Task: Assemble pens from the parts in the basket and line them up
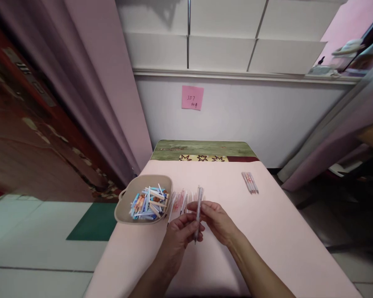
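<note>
Both my hands hold one slim, greyish translucent pen (199, 207) over the near middle of the table, its lower tip pointing toward me. My left hand (182, 231) pinches its lower part. Higher up, the fingers of my right hand (216, 217) close round it. Just beyond my left hand lie several loose pens (178, 203), some clear with reddish parts, some white with dark tips; my fingers partly hide them. Off to the right, a neat row of several greyish pens with reddish marks (250, 183) rests on the pink cloth.
A beige basin (121, 209) full of blue, white and orange-brown pen parts stands at the table's left. Pink cloth (282, 248) covers most of the table; a green patterned strip (205, 147) shows at the back. A pink note (192, 98) is on the wall behind.
</note>
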Demonstrator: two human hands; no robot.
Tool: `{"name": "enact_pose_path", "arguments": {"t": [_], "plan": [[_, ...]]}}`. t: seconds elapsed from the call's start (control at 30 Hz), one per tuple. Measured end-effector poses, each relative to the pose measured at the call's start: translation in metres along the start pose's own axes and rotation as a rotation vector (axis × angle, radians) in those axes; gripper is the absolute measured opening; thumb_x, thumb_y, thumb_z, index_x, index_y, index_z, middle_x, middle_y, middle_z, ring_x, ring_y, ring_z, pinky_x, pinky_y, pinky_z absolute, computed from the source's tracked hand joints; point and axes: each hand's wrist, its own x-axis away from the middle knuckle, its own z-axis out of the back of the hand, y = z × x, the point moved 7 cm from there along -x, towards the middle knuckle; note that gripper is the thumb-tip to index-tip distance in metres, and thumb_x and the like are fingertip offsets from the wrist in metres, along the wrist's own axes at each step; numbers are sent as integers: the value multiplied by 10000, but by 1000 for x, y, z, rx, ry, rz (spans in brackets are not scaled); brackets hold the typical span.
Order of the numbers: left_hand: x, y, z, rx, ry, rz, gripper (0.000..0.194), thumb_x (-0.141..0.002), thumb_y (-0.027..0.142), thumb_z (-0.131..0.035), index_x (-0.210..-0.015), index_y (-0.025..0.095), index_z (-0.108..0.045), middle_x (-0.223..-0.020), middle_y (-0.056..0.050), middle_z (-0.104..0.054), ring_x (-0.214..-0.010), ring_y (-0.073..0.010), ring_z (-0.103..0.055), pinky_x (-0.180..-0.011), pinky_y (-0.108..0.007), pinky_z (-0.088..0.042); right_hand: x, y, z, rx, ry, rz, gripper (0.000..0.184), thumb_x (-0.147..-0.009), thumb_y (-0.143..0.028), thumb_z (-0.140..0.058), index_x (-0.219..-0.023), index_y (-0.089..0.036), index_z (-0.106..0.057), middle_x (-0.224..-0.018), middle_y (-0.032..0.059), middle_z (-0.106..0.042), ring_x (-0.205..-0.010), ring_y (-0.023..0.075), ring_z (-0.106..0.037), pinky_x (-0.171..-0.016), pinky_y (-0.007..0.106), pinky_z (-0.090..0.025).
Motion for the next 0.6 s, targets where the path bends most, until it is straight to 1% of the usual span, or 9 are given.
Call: {"name": "enact_pose_path", "arguments": {"t": [0.07, 0.1, 0.17, 0.23, 0.33, 0.4, 0.43, 0.5, 0.6], "plan": [[0, 1, 1, 13, -1, -6, 199, -715, 274, -739, -831, 125, -675, -719, -59, -681, -597, -126, -583, -626, -274, -456, 0, 2, 1, 0, 24, -14, 357, -771, -453, -686, -925, -132, -703, -630, 19, -610, -428, 84, -439, -385, 214, -362], [0, 1, 1, 18, -5, -9, 197, -720, 269, -735, -840, 124, -675, -721, -58, -682, -597, -125, -583, -630, -275, -457, 0, 1, 2, -5, 43, -5, 343, -779, -447, -682, -920, -135, -703, -643, 21, -618, -427, 80, -434, -384, 211, -358], [-1, 0, 1, 25, -11, -5, 195, -726, 264, -730, -849, 123, -675, -715, -57, -681, -587, -123, -581, -619, -272, -454, 1, -2, 1, -34, 52, 25, 338, -814, -451, -645, -961, -151, -697, -739, 40, -650, -484, 85, -472, -424, 211, -385], [-1, -2, 2, 34, -15, 10, 191, -729, 266, -726, -844, 124, -673, -708, -56, -681, -570, -120, -579, -603, -268, -450, 1, -3, -3, -65, 12, 24, 348, -841, -453, -613, -1021, -164, -684, -791, 45, -654, -538, 94, -503, -464, 214, -411], [-2, -4, 2, 47, -13, 22, 185, -726, 262, -727, -836, 126, -669, -714, -58, -686, -573, -123, -586, -607, -272, -454, -1, 5, -5, -69, -46, -37, 355, -810, -447, -650, -993, -145, -685, -637, 7, -598, -456, 87, -453, -409, 218, -399], [-3, -6, 3, 39, -11, 21, 190, -714, 260, -736, -827, 124, -665, -708, -59, -687, -569, -127, -589, -605, -274, -453, -3, 10, -1, -47, -39, -52, 347, -757, -425, -711, -944, -135, -682, -554, -23, -553, -394, 81, -417, -362, 215, -370], [-3, -6, 3, 32, -10, 22, 193, -709, 262, -740, -819, 122, -663, -701, -60, -686, -561, -127, -587, -599, -274, -451, -3, 11, 1, -33, -28, -44, 349, -730, -410, -740, -936, -136, -677, -550, -29, -554, -381, 79, -415, -355, 213, -363], [-4, -8, 4, 20, -11, 33, 200, -704, 271, -744, -807, 121, -662, -687, -59, -683, -543, -127, -583, -587, -275, -447, -3, 13, 3, -18, -17, -26, 378, -707, -403, -761, -970, -150, -661, -639, -8, -612, -393, 78, -445, -361, 209, -366], [-4, -10, 6, 19, -2, 44, 204, -706, 276, -742, -814, 122, -665, -689, -57, -681, -545, -128, -586, -594, -280, -451, 0, 15, 3, -68, -24, -28, 420, -795, -486, -654, -1080, -177, -637, -918, 68, -667, -485, 86, -512, -402, 216, -410]]}}
